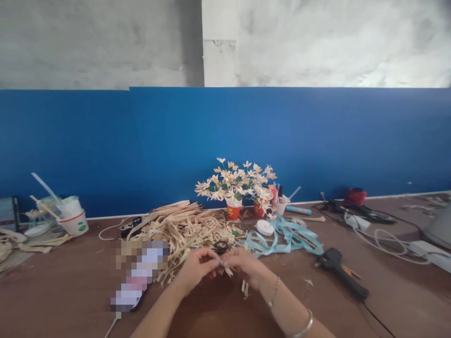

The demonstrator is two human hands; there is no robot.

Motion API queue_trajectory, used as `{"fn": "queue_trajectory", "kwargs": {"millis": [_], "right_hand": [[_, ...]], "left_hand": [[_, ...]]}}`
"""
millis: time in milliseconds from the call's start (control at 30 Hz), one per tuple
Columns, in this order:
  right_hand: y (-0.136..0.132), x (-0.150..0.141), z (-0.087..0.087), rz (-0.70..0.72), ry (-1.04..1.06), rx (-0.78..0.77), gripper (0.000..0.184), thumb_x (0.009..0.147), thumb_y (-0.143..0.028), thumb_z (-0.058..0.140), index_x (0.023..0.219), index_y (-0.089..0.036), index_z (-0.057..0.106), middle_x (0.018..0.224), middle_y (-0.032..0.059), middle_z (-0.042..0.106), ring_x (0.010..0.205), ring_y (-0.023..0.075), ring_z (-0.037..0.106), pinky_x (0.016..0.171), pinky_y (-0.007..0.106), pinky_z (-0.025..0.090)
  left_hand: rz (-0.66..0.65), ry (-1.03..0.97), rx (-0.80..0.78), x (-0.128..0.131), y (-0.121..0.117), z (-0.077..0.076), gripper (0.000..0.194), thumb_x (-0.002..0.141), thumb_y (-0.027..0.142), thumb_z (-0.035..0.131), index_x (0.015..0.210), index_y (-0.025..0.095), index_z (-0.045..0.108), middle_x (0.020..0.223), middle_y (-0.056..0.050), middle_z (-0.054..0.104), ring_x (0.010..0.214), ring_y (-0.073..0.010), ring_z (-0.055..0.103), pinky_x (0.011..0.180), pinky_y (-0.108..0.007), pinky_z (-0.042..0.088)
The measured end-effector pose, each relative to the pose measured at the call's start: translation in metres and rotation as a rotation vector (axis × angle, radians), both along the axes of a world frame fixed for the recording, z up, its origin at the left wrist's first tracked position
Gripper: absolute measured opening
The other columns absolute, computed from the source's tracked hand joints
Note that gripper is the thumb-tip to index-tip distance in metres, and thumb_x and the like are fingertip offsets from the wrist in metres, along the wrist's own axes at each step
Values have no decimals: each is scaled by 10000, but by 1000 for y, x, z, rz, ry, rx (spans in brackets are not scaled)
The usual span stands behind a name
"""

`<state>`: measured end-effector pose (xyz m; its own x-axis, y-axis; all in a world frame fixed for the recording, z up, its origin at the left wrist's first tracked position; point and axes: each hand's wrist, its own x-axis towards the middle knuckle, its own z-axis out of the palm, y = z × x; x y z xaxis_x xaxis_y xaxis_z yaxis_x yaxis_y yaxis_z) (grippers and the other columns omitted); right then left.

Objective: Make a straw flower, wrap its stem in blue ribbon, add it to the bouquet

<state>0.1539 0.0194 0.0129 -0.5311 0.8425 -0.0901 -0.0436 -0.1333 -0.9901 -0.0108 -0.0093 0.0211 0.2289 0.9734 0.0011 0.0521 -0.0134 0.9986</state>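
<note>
My left hand [198, 268] and my right hand [246, 266] meet fingertip to fingertip low over the table. Both are closed in a pinch around a small pale flower piece [229, 271], whose petal-like tips stick out below my right fingers. A bluish bit shows between the fingertips; its exact form is too small to tell. Just beyond the hands lies a heap of dry pale strips [200, 225], with black scissors [221, 246] at its near edge. A few loose pale strips [244, 287] hang or lie beneath my right hand.
Behind the heap stand pale flowers in a red cup [233, 211]. Light-blue ribbon [282, 239] and a white spool [265, 228] lie to the right, near a black glue gun [341, 272]. A blurred phone [139, 277] lies left. White cables [380, 239] run far right.
</note>
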Motion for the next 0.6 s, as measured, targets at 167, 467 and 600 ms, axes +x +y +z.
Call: {"fn": "queue_trajectory", "kwargs": {"millis": [167, 467, 600], "right_hand": [[2, -2, 0, -92, -254, 255, 73, 610, -173, 555, 595, -153, 623, 522, -35, 544, 494, 85, 447, 502, 195, 341], [-12, -14, -2, -392, -480, 974, 152, 585, -45, 563, 654, -180, 567, 846, 43, 570, 852, 182, 513, 787, 295, 398], [-11, -12, -1, -426, -516, 983, 175, 590, -12, 548, 613, -182, 584, 872, 51, 576, 875, 189, 518, 786, 297, 405]], "left_hand": [[41, 100, 10, -1, 2, -3, 176, 669, 323, 597, 665, 150, 565, 459, 38, 540, 409, -80, 458, 423, -188, 344], [147, 254, -17, 0, 7, -11, 207, 668, 362, 564, 656, 155, 564, 417, 49, 512, 343, -66, 385, 369, -181, 257], [141, 265, -31, -2, 10, -13, 217, 668, 376, 564, 657, 158, 565, 443, 44, 537, 348, -68, 389, 377, -189, 275]]}}
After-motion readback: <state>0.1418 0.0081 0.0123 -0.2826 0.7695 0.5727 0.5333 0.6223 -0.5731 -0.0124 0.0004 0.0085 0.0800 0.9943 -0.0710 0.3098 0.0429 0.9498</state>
